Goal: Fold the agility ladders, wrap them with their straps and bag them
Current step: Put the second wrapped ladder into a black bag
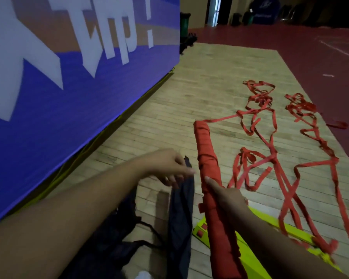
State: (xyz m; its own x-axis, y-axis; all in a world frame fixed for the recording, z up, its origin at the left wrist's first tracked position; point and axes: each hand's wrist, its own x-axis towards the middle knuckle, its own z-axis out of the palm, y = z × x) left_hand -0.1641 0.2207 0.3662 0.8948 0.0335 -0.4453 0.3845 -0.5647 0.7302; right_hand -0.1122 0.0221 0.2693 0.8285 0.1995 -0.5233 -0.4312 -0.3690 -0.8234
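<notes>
One wrapped ladder bundle (209, 158) sat gripped in my right hand (228, 196), long axis pointing away from me; my left hand (167, 166) pinched the dark bag (181, 208) (just left of it).

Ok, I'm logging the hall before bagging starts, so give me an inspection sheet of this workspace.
surface: wooden floor.
job's things: wrapped red bundle; dark bag beside it; two loose ladders sprawled on the floor; yellow rungs below the bundle's near end.
clutter: nothing seen.
grippers: left hand holds the bag's top; right hand grips the bundle, forefinger along it.
cables: black bag cords; yellow lines under the panel, unclear what they are.
surroundings: blue panel on the left; red flooring beyond; green bin far back.
</notes>
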